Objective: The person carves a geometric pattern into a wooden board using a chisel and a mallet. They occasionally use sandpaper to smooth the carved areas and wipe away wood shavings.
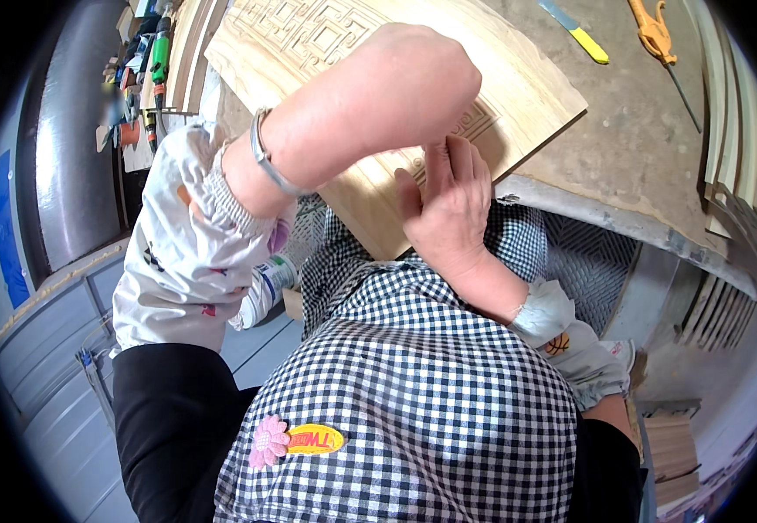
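A pale wooden board with carved square fretwork lies tilted across the bench edge, its near corner over my checked apron. My left hand is closed above the carving, a silver bangle on its wrist; whatever it grips is out of sight. Just beneath it, my right hand has its fingers bent and pressed together at the board, tips hidden under the left hand, thumb held apart. I cannot make out anything between them.
A yellow-handled blade and an orange tool with a rod lie on the bench. Left are rotary tools beside wood strips; right, more strips. A white container sits below the board's left.
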The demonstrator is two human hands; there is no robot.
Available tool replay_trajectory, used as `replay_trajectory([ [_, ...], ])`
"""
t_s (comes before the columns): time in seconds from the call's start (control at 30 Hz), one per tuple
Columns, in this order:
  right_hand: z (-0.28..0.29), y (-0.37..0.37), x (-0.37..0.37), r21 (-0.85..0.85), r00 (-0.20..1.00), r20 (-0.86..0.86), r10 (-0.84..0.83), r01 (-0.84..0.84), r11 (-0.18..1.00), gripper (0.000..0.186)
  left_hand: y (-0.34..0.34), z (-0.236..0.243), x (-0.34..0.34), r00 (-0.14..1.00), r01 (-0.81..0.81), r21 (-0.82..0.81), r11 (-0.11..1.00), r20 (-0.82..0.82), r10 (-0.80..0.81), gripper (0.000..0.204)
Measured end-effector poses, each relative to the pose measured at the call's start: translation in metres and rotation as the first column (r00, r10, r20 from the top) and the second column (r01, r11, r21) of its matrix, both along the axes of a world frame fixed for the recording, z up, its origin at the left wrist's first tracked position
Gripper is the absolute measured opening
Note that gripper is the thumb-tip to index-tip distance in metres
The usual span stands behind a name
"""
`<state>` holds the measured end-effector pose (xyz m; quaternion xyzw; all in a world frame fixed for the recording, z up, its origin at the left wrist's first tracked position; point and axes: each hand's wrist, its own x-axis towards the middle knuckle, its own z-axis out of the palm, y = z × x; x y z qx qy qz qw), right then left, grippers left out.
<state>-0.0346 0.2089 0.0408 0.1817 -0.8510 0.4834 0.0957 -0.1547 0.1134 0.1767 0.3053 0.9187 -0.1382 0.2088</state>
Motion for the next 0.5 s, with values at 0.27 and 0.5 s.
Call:
replay_trajectory([
  [0.27, 0.000, 0.003, 0.000, 0.038, 1.000, 0.028, 0.011, -0.012, 0.999, 0.073, -0.061, -0.013, -0.011, 0.910, -0.398, 0.392, 0.830, 0.286, 0.301, 0.020],
  [0.5, 0.003, 0.084, -0.083, 0.217, 0.919, -0.244, -0.308, 0.362, 0.907, 0.045, -0.182, -0.110, 0.074, 0.485, -0.506, 0.862, -0.029, 0.312, 0.817, 0.031],
])
